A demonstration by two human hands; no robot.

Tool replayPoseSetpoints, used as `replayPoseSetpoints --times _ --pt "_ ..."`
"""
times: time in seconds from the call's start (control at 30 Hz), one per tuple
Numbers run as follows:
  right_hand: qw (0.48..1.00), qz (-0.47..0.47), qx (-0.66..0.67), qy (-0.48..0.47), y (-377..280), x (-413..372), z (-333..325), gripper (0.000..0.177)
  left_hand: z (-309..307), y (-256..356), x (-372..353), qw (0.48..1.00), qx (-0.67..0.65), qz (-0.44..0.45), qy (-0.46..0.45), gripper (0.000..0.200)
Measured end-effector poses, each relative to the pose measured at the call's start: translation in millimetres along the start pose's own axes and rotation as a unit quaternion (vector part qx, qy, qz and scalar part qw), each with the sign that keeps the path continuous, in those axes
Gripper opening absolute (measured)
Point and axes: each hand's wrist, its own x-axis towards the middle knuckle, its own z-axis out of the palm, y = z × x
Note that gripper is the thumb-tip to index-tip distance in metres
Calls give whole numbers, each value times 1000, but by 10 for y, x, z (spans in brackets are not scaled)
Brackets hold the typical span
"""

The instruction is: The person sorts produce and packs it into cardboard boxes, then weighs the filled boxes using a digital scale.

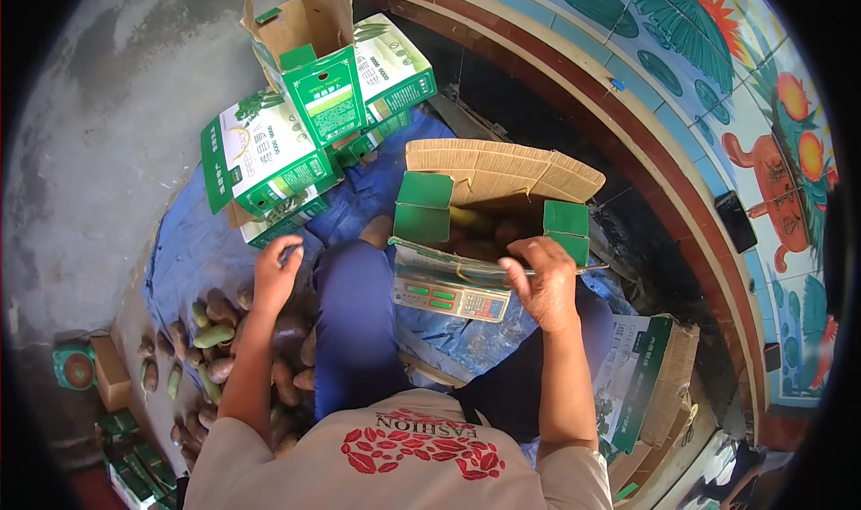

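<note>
An open carton with green flaps stands between my knees, with several brown and yellowish tubers inside. A digital scale with lit green displays shows at the carton's near side. My right hand is at the carton's near right edge, fingers bent over the rim and thumb apart; whether it grips the flap is unclear. My left hand hangs in the air left of my knee, fingers curved and apart, holding nothing. Below it, a pile of reddish and green tubers lies on the ground.
Green-and-white cartons are stacked at the upper left on a blue tarp. Another carton lies at my right. A painted tile wall curves along the right. A small green scale stands far left.
</note>
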Motion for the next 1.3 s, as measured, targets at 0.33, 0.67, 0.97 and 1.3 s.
replayPoseSetpoints --times 0.33,0.67,0.97,1.3 --pt "985 29 -37 165 44 -37 -33 7 53 -1173 -801 992 126 -19 -4 18" --pt "962 55 -117 242 142 -166 -489 3 -19 -765 -662 995 10 -16 93 19" --pt "879 234 -335 246 998 -1517 -1279 9 -55 -331 -550 982 -94 25 163 22" --pt "704 552 -436 98 1631 -3414 -1594 51 -4 995 -207 953 -74 229 187 31"
